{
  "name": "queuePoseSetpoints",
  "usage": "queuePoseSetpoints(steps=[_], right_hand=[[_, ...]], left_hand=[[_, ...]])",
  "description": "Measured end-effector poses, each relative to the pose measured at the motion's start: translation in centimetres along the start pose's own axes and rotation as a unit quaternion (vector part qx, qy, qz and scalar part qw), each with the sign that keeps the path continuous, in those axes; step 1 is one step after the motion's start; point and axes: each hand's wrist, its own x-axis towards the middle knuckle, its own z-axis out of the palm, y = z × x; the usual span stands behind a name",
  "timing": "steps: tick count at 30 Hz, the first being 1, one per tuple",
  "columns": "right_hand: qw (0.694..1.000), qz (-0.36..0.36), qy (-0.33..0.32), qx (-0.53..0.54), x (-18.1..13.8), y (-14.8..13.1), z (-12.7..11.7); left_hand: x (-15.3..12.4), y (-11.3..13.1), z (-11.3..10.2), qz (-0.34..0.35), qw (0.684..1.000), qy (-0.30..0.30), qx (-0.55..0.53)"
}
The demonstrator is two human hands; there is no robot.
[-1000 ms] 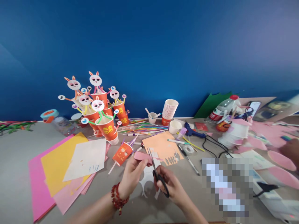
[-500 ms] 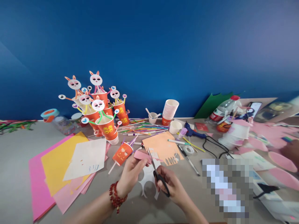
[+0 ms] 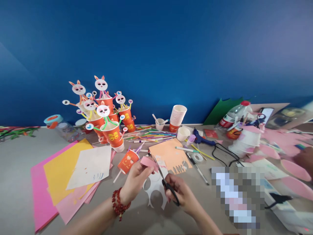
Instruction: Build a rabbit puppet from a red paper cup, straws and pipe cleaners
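Between the thumb and fingers of my left hand (image 3: 135, 179) is a small pink paper piece (image 3: 149, 163). My right hand (image 3: 179, 191) grips black-handled scissors (image 3: 168, 187), whose blades point up and left against the right end of the pink paper. Below both hands lies a white paper sheet (image 3: 156, 186) with round holes cut out. An orange paper sheet (image 3: 168, 151) with a notched lower edge is just beyond the scissors. Left of it, a red paper cup (image 3: 127, 161) with purple pipe cleaners and a stick lies tilted.
Red cups with rabbit faces (image 3: 112, 132) stand at back left, behind coloured paper sheets (image 3: 90, 166). Farther back are stacked paper cups (image 3: 178, 117) and colourful sticks (image 3: 156, 134). A blue glue gun (image 3: 204, 139) with a black cord lies right; another person's hand (image 3: 304, 160) shows at the edge.
My left hand and its bracelet have shifted slightly left. The scissors stay at the right end of the pink paper, with their blades looking closer together.
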Motion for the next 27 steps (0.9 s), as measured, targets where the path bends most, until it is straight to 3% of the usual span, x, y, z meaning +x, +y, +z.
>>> queuePoseSetpoints(steps=[27], right_hand=[[0.999, 0.016, -0.021, -0.036, -0.2, 0.1, -1.2]], left_hand=[[-0.1, 0.4, -1.1, -0.050, 0.998, -0.024, -0.007]])
